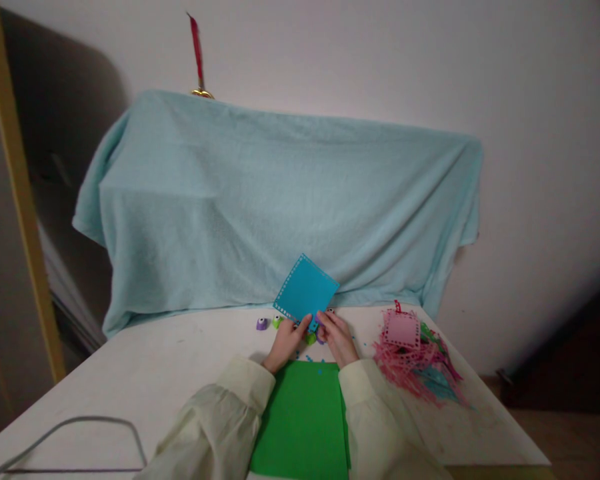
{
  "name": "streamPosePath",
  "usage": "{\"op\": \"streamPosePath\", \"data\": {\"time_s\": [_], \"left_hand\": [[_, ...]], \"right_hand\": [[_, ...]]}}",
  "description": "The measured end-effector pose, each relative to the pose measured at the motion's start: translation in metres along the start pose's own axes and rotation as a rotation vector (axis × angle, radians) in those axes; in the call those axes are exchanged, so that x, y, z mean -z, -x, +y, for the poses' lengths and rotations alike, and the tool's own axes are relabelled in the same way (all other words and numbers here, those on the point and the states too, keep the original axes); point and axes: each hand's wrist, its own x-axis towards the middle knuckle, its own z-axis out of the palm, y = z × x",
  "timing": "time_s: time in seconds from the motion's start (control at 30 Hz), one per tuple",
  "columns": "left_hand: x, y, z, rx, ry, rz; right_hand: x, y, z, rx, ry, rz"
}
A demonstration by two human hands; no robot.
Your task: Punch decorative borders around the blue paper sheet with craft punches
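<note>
A square of blue paper [307, 288], with small holes punched along its edges, is held up tilted above the table. My left hand [289, 342] pinches its lower corner between thumb and fingers. My right hand [339, 335] is closed round a small purple paper punch [319, 319] at the paper's lower right edge; most of the punch is hidden by the fingers. A green punch [311, 339] shows between the hands. Farther left are a purple punch with an eye design [261, 324] and another green punch [277, 321].
Green paper sheets [300, 420] lie under my forearms, with blue paper bits [309, 359] near their far edge. At right, a pink punched card [403, 329] rests on a pile of shredded paper [405, 373]. A light blue cloth [280, 200] hangs behind the white table [180, 360].
</note>
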Motion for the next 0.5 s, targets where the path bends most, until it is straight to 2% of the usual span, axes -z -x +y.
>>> {"op": "streamPosePath", "data": {"time_s": [0.5], "left_hand": [[-0.0015,-0.0011,-0.0076,-0.034,-0.047,0.012]], "right_hand": [[-0.0004,-0.0018,0.0027,-0.017,0.042,-0.029]]}}
